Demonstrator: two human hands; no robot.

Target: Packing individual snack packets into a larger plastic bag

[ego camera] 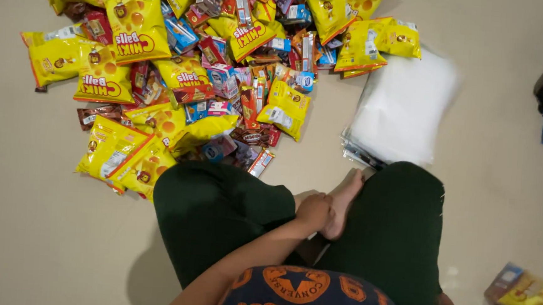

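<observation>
Left hand [314, 211] rests on foot [342, 201] — snack packets [182, 65] well apart.

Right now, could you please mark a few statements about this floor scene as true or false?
1. The left hand rests on a bare foot. True.
2. The snack packets are mostly blue. False: mostly yellow.
3. A stack of clear plastic bags lies right of the pile. True.
4. The left hand holds a packet. False: it holds nothing.
5. The person sits at a table. False: cross-legged on the floor.
</observation>
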